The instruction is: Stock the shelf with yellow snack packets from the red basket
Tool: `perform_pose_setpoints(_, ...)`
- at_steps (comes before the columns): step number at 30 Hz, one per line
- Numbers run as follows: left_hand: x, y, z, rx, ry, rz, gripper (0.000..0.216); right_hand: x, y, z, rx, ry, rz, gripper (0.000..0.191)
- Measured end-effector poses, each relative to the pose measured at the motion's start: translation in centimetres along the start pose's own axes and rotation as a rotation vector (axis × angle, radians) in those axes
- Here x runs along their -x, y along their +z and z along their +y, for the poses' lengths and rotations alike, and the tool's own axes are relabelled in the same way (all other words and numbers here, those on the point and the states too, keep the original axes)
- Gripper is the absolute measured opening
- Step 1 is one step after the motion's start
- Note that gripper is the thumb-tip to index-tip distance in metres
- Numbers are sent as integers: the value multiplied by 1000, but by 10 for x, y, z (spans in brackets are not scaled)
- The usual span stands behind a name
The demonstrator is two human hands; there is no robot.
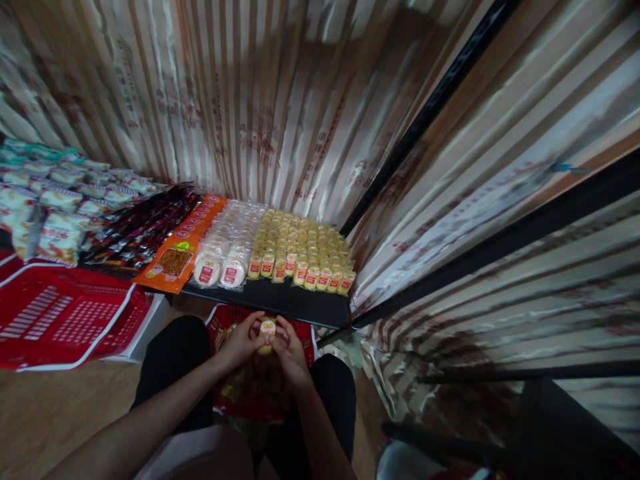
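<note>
Both my hands meet over my lap around one small yellow snack pack (267,331) with a red label. My left hand (243,341) curls round its left side and my right hand (287,348) pinches its right side. Under them, between my knees, sits a red basket (226,319) holding more yellow packs. In front of me a low black shelf (300,303) carries rows of the same yellow packs (305,250), with round white packs (227,250) to their left.
Further left on the shelf lie an orange packet (183,250), dark red packets (137,233) and pale bags (55,207). A second red basket (65,313) stands on the wooden floor at left. Striped curtains hang behind and to the right, with black shelf rails (500,247).
</note>
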State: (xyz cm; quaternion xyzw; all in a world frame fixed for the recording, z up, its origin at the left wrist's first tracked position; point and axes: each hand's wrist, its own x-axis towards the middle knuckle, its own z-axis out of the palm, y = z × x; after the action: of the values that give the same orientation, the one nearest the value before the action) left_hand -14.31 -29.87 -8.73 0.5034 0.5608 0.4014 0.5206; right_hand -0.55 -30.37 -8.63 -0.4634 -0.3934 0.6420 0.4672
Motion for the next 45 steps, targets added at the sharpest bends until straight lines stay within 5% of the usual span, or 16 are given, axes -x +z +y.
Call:
perform_pose_setpoints(5, -17, -6, 14, -38, 39, -6, 30, -13, -8, -8, 127, -67, 37, 48)
perform_pose_setpoints(10, -39, -16, 52, -222, 131, 191, 43, -45, -19, -34, 691, -386, 260, 41)
perform_pose_setpoints(14, -59, -14, 77, -346, 165, 213, 44, -71, -19, -52, 909, -484, 238, 41)
perform_pose_setpoints(26, -100, 13, 86, -531, 439, 187, 36, -87, -25, -43, 821, -562, 286, 44)
perform_pose_setpoints(32, -111, 16, 80, -538, 400, 261, 36, -97, -31, -38, 977, -664, 280, 42)
perform_pose_setpoints(45, -116, 25, 89, -606, 448, 207, 31, -102, -28, -42, 737, -519, 240, 52)
